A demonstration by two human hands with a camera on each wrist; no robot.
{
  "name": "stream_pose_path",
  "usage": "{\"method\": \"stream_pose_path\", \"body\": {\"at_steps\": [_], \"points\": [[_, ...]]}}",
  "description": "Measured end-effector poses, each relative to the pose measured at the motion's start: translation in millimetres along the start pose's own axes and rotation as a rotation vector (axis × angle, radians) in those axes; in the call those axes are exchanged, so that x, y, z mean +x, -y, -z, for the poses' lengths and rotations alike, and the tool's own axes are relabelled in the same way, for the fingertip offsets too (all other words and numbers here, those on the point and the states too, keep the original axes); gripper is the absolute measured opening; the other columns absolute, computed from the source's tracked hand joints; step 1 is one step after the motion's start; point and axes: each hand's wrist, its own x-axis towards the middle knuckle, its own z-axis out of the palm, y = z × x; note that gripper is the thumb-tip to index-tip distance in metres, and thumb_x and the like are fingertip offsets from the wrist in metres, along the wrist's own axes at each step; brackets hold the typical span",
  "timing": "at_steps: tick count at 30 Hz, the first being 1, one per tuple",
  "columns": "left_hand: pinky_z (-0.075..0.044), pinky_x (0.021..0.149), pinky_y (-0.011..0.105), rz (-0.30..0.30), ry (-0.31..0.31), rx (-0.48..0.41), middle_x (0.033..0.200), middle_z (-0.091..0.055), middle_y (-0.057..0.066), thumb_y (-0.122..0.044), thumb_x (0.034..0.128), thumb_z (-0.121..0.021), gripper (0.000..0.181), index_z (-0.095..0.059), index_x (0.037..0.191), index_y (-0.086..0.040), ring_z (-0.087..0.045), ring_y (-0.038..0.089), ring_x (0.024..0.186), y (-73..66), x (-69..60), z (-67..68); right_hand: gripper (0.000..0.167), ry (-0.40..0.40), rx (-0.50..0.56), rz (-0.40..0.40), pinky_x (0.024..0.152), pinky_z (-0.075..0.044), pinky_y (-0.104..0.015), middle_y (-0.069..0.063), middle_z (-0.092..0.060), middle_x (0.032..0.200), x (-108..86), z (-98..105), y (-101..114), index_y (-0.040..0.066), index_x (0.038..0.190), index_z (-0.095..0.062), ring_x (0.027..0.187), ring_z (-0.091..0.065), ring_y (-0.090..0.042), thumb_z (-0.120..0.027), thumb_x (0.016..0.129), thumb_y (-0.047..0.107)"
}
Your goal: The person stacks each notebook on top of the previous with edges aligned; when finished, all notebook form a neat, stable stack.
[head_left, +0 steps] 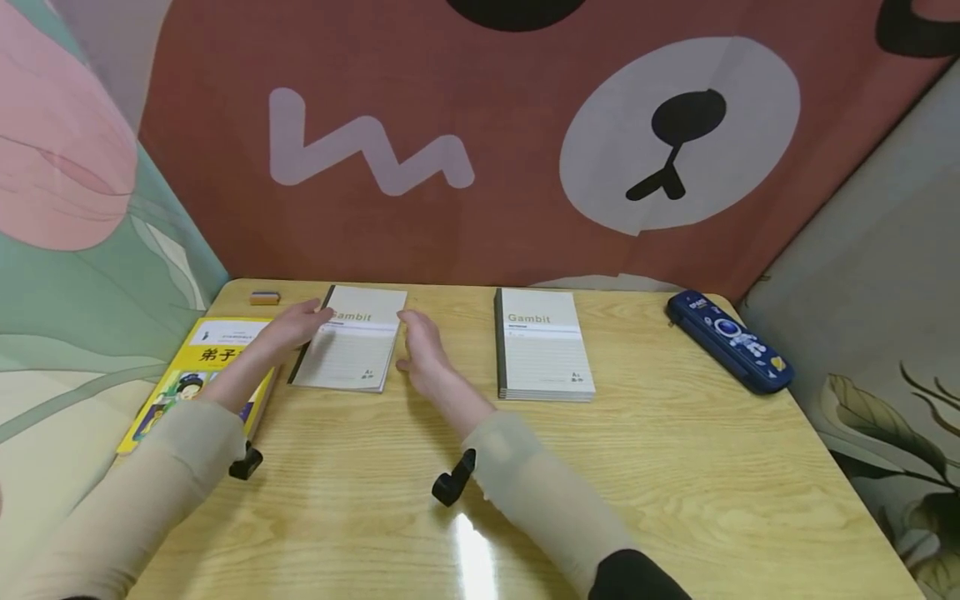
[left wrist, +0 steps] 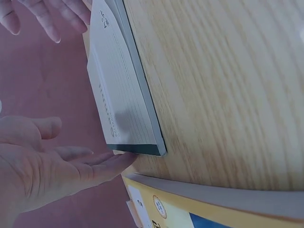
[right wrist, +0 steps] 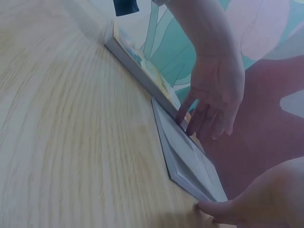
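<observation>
A white notebook marked Gambit (head_left: pixel 351 354), with a dark spine, lies flat toward the left of the table. My left hand (head_left: pixel 300 323) is at its spine side, fingers extended; in the left wrist view that hand's fingertips (left wrist: pixel 124 161) meet the dark spine edge of the notebook (left wrist: pixel 121 95). On the opposite side stands my right hand (head_left: pixel 425 354), its fingers by the notebook's right edge. From the right wrist view, the cover (right wrist: pixel 190 152) bows up slightly, and the right fingers (right wrist: pixel 216 209) are near a corner.
Several Gambit notebooks (head_left: pixel 545 350) form a neat stack right of the right hand. A yellow book (head_left: pixel 168 392) lies under the left forearm, with a small eraser (head_left: pixel 264 297) behind it. A dark blue pencil case (head_left: pixel 727 342) sits at the far right.
</observation>
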Motion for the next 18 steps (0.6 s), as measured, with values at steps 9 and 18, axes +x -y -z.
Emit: {"method": "stream_pose_path", "body": {"at_steps": [9,18], "points": [[-0.02,0.128,0.061,0.01,-0.039,-0.015,0.168,-0.003,0.035,-0.04,0.11,-0.031,0.076,-0.001,0.16,0.009,-0.007,0.052,0.156,0.6,4.8,1.9,0.069,-0.037,0.038,-0.057,0.116,-0.031,-0.075,-0.016,-0.017,0.172,1.3,-11,2,0.008,0.159,-0.035,0.158,-0.016,-0.043,-0.055,0.097,0.03],[-0.04,0.12,0.058,0.056,-0.066,-0.114,0.168,-0.007,0.034,-0.036,0.1108,-0.031,0.073,-0.003,0.161,0.009,-0.03,0.049,0.15,12.3,7.1,3.4,0.066,-0.105,0.025,-0.13,0.106,-0.052,-0.055,-0.021,-0.039,0.161,8.3,-9,-3,0.011,0.155,-0.044,0.136,-0.051,-0.035,-0.062,0.096,0.036]]}}
